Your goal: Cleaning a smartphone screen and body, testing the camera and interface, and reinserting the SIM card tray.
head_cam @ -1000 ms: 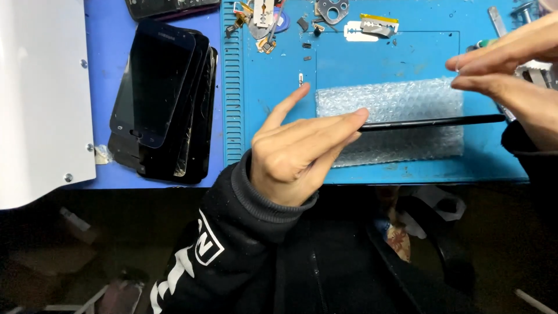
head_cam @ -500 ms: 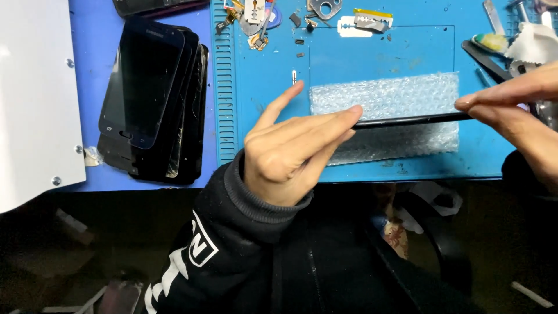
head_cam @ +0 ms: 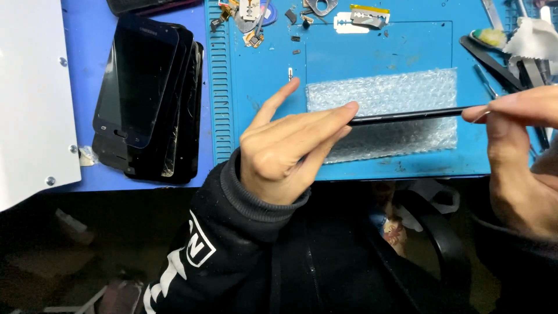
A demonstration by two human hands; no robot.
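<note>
Above bubble wrap (head_cam: 383, 93): left hand (head_cam: 285, 151), right hand (head_cam: 517, 157) pinch thin black panel (head_cam: 407, 116) edge-on.

Compared with one second ago, the right hand (head_cam: 520, 157) sits lower: then it came in at about 2 o'clock of the frame with fingers spread over the mat's right edge, and now it is at 3 to 4 o'clock, fingertips closed on the right end of the thin black panel (head_cam: 407, 116). The panel, seen edge-on, now tilts a little upward toward 3 o'clock, where before it lay nearly level. The left hand (head_cam: 285, 151) has its index finger raised a bit less steeply. The whole view has shifted: the stack of dark phone screens (head_cam: 148, 99) and the bubble wrap sheet (head_cam: 383, 96) appear slightly higher and more toward 9 o'clock.
</note>
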